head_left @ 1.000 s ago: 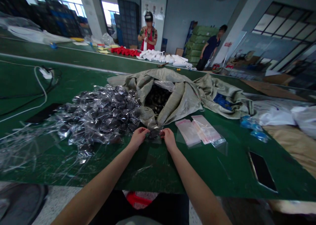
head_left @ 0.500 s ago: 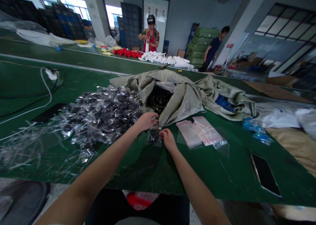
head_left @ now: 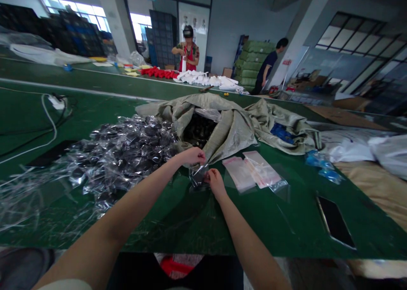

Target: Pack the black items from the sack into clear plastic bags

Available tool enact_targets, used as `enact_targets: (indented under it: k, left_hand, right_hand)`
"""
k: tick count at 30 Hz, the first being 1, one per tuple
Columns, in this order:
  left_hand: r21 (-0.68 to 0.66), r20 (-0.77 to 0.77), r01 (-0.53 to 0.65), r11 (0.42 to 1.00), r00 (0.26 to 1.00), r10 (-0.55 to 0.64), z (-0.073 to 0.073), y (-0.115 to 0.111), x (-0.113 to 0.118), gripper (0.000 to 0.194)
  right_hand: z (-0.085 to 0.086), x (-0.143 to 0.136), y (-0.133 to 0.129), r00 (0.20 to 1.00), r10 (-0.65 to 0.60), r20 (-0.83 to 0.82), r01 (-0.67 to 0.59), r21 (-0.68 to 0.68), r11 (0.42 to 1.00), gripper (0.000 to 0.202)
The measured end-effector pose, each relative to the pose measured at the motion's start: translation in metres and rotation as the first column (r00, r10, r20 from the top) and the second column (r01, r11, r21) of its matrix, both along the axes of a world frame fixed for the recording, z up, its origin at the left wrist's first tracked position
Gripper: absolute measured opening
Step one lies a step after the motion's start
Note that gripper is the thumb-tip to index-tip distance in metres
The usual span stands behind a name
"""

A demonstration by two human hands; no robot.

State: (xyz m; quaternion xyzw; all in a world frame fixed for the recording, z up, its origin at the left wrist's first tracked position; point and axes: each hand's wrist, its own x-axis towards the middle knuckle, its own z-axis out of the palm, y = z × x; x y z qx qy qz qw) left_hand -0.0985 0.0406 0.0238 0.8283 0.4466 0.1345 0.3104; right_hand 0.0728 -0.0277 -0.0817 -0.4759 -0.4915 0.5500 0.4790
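Between my hands, just above the green table, is a clear plastic bag (head_left: pixel 197 175) with something dark inside. My left hand (head_left: pixel 193 155) is closed at the bag's upper edge, fingertips pinched together. At the bag's right side, my right hand (head_left: pixel 215 180) pinches it between thumb and fingers. To the left spreads a heap of bagged black items (head_left: pixel 133 148), shiny in their clear wrappers. Behind my hands a grey-green woven sack (head_left: pixel 233 129) lies open, with dark round pieces (head_left: pixel 201 129) in its mouth. Flat clear bags (head_left: pixel 254 171) lie in two stacks to the right.
A smartphone (head_left: pixel 335 222) rests at the right, near blue wrapped pieces (head_left: pixel 324 167). Plastic strips (head_left: pixel 28 201) and a power cord (head_left: pixel 52 120) lie left. Across the table a person in a red apron (head_left: pixel 190 54) handles white material; another person (head_left: pixel 269 67) stands farther right.
My left hand has shifted slightly along the bag's top, its fingers now drawn closer together. The bag looks flatter and more spread out. The whole view has shifted a little.
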Motion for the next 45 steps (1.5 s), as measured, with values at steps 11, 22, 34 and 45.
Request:
enact_targets:
  k: [11,22,34,45]
  left_hand:
    - [-0.055,0.036,0.068,0.996,0.997,-0.066,-0.002,0.004,-0.003,0.020]
    - [0.271,-0.090,-0.100,0.957,0.988,0.129,0.013,-0.018,0.007,0.023]
    - [0.549,-0.309,-0.065,0.833,0.911,0.274,-0.002,-0.065,0.032,0.033]
    - [0.548,-0.268,-0.135,0.825,0.907,0.326,-0.006,-0.063,0.037,0.027]
  right_hand:
    - [0.034,0.003,0.004,0.993,-0.013,0.114,-0.013,0.225,0.974,0.027]
    - [0.037,0.005,0.018,0.997,-0.017,0.075,0.001,0.205,0.979,0.024]
    - [0.045,0.013,0.008,0.984,-0.029,0.176,-0.021,0.278,0.960,0.020]
    - [0.055,0.017,0.004,0.925,-0.131,0.358,-0.057,0.468,0.882,0.019]
